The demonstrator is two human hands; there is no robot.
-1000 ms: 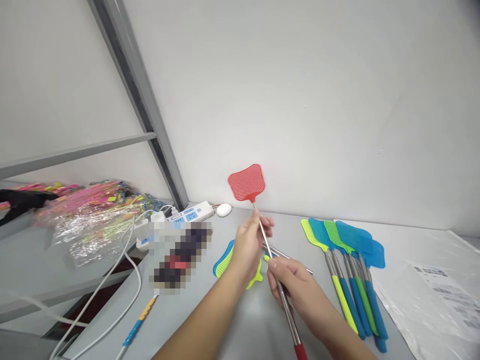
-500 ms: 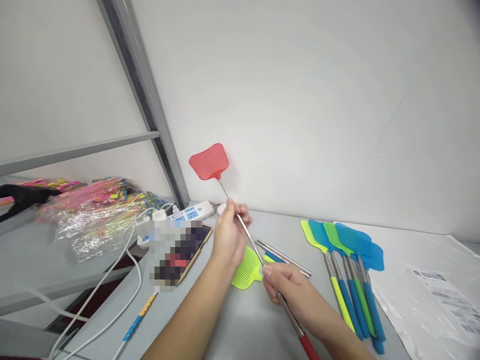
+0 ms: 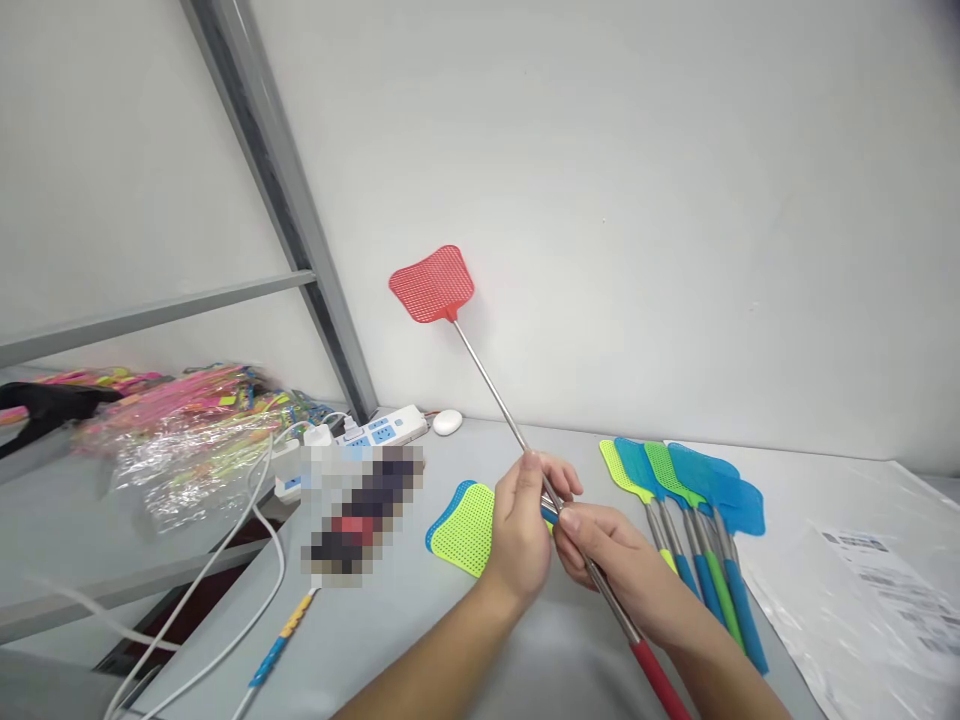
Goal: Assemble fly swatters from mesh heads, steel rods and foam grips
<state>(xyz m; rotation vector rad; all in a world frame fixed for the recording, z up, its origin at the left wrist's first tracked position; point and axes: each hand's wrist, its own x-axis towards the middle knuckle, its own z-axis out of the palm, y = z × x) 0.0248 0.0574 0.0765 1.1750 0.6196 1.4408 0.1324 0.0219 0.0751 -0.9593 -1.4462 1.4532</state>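
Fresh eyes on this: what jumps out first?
The red plastic mesh swatter head, raised before the pale wall on a slim metal rod gripped by the left hand and right hand. Then the cluster of blue, green and yellow-green mesh swatters to the right on the grey table. Far left lie shiny clear plastic bags.

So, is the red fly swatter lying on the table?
No, the left hand and the right hand hold the red fly swatter by its metal shaft, with its mesh head raised above the table.

Soft, even light covers the wall [image 3: 600, 220], with glare on the plastic bags [image 3: 187, 450].
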